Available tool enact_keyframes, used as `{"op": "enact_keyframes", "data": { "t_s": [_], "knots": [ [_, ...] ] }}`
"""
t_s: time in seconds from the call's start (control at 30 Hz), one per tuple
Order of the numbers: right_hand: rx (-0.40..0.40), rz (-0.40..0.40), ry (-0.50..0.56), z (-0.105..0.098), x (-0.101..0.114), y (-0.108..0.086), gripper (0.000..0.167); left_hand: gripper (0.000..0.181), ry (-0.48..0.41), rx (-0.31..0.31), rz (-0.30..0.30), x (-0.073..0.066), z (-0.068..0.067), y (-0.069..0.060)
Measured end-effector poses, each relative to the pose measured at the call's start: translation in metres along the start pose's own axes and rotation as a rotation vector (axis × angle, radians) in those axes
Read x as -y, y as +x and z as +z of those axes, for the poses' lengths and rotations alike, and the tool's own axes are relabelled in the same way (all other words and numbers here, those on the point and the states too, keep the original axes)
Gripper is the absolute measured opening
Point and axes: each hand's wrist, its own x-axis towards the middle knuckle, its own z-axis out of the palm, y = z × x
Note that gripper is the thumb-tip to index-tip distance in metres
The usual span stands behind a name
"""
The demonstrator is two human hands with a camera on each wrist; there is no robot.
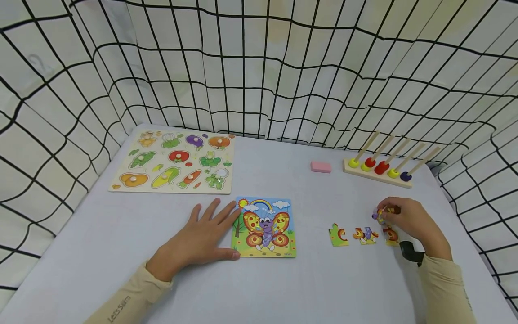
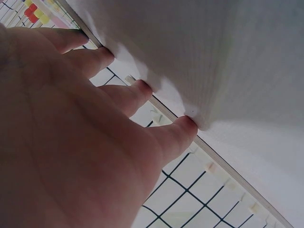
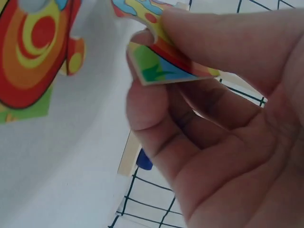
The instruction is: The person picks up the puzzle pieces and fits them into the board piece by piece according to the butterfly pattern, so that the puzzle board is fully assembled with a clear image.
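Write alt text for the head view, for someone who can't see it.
A right hand pinches a puzzle piece near three others on a pale table, while the spread left hand touches a butterfly picture. Behind are a vegetable board, pink block and bead stand.

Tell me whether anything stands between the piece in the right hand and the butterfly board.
Nothing upright does. Two loose pieces lie flat on the table, between the right hand and the butterfly board; the held piece could probably pass over them.
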Motion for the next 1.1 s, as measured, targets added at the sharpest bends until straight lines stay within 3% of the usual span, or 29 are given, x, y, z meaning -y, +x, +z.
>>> {"op": "enact_keyframes", "data": {
  "t_s": [0.33, 1.1],
  "knots": [
    [-0.126, -0.04, 0.092, 0.01, 0.023, 0.006, 0.02, 0.108, -0.006, 0.005, 0.003, 0.001, -0.001, 0.0],
    [-0.019, -0.261, 0.192, 0.045, 0.107, 0.036, 0.017, 0.096, -0.018, -0.024, 0.013, 0.001, 0.001, -0.001]
  ]
}}
